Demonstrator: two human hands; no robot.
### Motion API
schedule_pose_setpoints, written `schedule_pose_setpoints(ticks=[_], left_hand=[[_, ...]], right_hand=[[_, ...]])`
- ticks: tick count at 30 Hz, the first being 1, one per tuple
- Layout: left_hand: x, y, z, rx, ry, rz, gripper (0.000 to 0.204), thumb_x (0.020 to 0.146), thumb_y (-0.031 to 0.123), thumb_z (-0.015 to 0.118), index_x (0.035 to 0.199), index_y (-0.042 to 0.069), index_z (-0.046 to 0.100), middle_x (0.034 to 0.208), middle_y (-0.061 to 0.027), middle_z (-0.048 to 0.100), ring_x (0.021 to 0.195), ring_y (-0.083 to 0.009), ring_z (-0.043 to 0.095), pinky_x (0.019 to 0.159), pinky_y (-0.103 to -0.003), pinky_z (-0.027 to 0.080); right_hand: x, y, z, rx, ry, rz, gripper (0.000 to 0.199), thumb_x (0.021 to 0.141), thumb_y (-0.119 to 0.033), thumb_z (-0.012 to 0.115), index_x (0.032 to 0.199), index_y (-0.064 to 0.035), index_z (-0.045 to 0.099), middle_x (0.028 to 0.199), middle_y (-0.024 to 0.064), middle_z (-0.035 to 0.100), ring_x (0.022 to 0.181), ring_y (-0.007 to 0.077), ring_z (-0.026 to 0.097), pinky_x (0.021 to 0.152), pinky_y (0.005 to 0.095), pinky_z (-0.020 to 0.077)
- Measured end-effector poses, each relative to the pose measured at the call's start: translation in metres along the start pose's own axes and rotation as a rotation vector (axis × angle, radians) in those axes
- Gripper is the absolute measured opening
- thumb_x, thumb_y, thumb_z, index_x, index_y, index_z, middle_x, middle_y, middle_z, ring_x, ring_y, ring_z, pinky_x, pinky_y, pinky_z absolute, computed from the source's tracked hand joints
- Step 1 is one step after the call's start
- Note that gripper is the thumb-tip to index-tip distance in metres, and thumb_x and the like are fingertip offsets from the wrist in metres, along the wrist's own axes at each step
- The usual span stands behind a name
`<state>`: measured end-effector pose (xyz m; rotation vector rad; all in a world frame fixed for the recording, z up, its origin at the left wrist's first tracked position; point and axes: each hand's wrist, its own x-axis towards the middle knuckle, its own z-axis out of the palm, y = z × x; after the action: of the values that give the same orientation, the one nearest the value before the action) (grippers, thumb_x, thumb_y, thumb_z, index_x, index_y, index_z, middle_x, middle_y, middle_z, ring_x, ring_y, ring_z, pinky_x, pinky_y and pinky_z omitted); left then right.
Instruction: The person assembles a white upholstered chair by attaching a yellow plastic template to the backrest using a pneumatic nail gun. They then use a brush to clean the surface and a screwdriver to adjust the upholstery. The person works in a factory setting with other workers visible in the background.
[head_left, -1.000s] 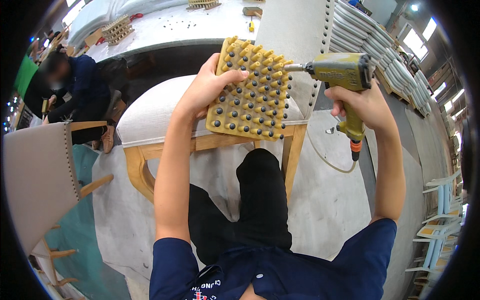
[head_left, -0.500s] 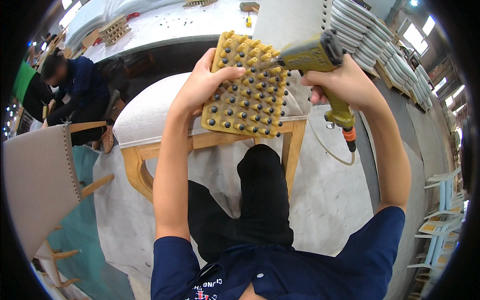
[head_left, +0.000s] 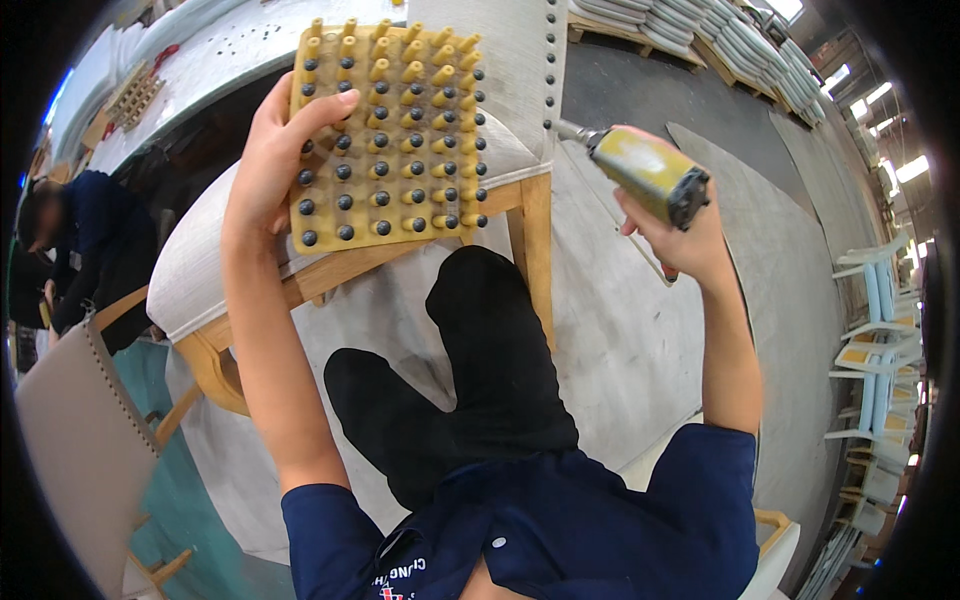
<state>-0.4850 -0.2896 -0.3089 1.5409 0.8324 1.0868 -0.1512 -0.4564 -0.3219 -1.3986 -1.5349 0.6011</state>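
My left hand (head_left: 265,150) grips a yellow pegged tray (head_left: 363,212) by its left edge, thumb across the front. Dark round-headed tacks (head_left: 344,171) sit on many of its pegs; the upper pegs are bare. In my right hand (head_left: 680,240) is a yellow pistol-shaped air tool (head_left: 635,165), its tip at the edge of a light upholstered chair back (head_left: 510,70). A row of dark tack heads (head_left: 550,62) runs down that edge. Behind the tray lies the chair's pale seat (head_left: 200,245) on a wooden frame; the tray hides part of it.
A second upholstered chair (head_left: 85,420) stands at left, near a crouching person (head_left: 95,240). A white-covered table (head_left: 240,50) holds another pegged block (head_left: 135,97). Pale cushioned pieces (head_left: 690,25) are stacked on pallets at far right; stacked chair frames (head_left: 880,340) line the right.
The tray has moved left and up, turned more face-on. The air tool has left the tray's pegs for the chair back's edge. The whole view has shifted, showing more of the chair back.
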Motion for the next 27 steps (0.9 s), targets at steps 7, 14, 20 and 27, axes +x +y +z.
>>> schedule_pose_setpoints(ticks=[7, 14, 20, 27], left_hand=[[-0.003, 0.004, 0.005, -0.002, 0.011, -0.017, 0.052, 0.087, 0.03, 0.076, 0.125, -0.001, 0.06, 0.106, -0.0079, 0.067, 0.096, -0.0135, 0.062, 0.089, -0.028, 0.051], [-0.004, 0.002, 0.0, 0.039, 0.015, -0.003, 0.052, 0.087, 0.03, 0.076, 0.125, -0.002, 0.061, 0.107, -0.0085, 0.067, 0.098, -0.0142, 0.062, 0.091, -0.029, 0.051], [-0.001, 0.001, 0.002, 0.008, 0.005, -0.012, 0.054, 0.086, 0.032, 0.077, 0.125, -0.002, 0.061, 0.108, -0.0085, 0.067, 0.099, -0.0151, 0.062, 0.092, -0.029, 0.05], [-0.003, 0.002, 0.002, 0.032, 0.052, -0.014, 0.053, 0.085, 0.031, 0.077, 0.125, -0.001, 0.061, 0.107, -0.0074, 0.066, 0.096, -0.0145, 0.06, 0.092, -0.029, 0.047]], right_hand=[[-0.008, 0.023, 0.004, -0.083, -0.034, -0.049, 0.052, 0.078, 0.009, 0.068, 0.129, -0.002, 0.065, 0.106, 0.0092, 0.071, 0.073, 0.0133, 0.069, 0.06, 0.0263, 0.059], [-0.004, 0.029, 0.006, -0.058, -0.048, -0.077, 0.053, 0.077, 0.009, 0.067, 0.129, -0.0023, 0.065, 0.105, 0.0089, 0.07, 0.071, 0.0117, 0.068, 0.057, 0.0255, 0.0569], [0.001, 0.031, -0.006, -0.254, -0.11, -0.159, 0.06, 0.072, 0.004, 0.072, 0.131, -0.0057, 0.065, 0.117, 0.0128, 0.071, 0.097, 0.0253, 0.071, 0.088, 0.0339, 0.0562], [0.015, 0.03, -0.017, -0.377, -0.216, -0.274, 0.071, 0.066, 0.002, 0.076, 0.135, -0.007, 0.062, 0.127, 0.0154, 0.069, 0.112, 0.0323, 0.068, 0.101, 0.039, 0.0526]])
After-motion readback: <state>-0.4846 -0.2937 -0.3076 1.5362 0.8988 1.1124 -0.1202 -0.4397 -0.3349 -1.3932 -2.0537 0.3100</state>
